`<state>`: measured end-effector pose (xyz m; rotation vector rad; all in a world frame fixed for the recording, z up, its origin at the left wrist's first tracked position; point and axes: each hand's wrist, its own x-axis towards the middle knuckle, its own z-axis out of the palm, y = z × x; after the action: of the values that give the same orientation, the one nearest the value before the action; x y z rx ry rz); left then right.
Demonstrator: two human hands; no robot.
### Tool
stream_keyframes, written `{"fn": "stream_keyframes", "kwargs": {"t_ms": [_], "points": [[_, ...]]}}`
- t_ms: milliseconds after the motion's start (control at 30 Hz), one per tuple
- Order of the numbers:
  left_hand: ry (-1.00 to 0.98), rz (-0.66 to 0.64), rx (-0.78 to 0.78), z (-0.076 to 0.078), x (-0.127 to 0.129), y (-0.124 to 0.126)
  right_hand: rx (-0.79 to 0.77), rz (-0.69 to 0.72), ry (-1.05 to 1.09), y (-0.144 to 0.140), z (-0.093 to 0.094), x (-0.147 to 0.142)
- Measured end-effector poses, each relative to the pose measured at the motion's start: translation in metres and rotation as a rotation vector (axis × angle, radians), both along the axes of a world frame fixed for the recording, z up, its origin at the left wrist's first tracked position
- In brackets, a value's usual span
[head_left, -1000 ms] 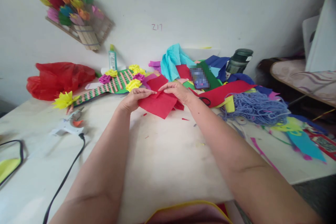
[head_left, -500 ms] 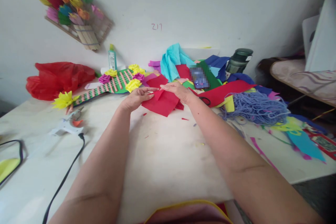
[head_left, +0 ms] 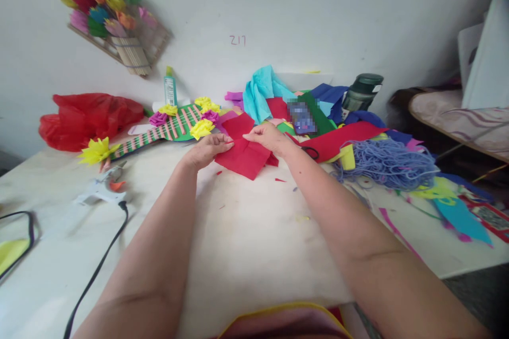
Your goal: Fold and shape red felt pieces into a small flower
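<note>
Several pieces of red crepe paper [head_left: 246,161] lie overlapped on the table in front of me. My left hand [head_left: 209,149] pinches the left edge of a red piece between thumb and fingers. From the other side, my right hand [head_left: 269,137] has its thumb and fingertips closed on the upper right part of the red paper, above the pieces on the table. Between the two hands the paper is drawn fairly flat. Which layer each hand grips is hard to make out. Small red scraps [head_left: 280,180] lie just below the pieces.
A green paper guitar [head_left: 159,135] with paper flowers lies at left, a white glue gun [head_left: 104,190] with a black cord nearer me. At right are blue yarn [head_left: 392,164], scissors handles [head_left: 310,152], a phone [head_left: 302,117] and a dark jar [head_left: 362,91] among coloured paper.
My fingers, straighter and nearer each other half a second ago, are now bent into pinches on the red paper. The right fingertips have come down slightly. The rest looks unchanged.
</note>
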<state>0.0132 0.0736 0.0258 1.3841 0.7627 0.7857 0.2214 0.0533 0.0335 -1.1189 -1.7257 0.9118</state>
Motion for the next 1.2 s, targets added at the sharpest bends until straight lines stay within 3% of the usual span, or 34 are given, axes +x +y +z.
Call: {"fn": "stream_keyframes", "kwargs": {"t_ms": [233,633,1200], "points": [[0.016,-0.008,-0.041,0.004,-0.002,-0.003,0.031,0.032,-0.065,-0.005,0.006,-0.001],[0.168,0.069,0.225,0.002,0.008,0.000,0.011,0.059,-0.101,-0.011,0.008,-0.006],[0.267,0.053,0.267,0.005,0.011,-0.001,0.096,-0.014,-0.109,-0.003,0.002,-0.007]]}}
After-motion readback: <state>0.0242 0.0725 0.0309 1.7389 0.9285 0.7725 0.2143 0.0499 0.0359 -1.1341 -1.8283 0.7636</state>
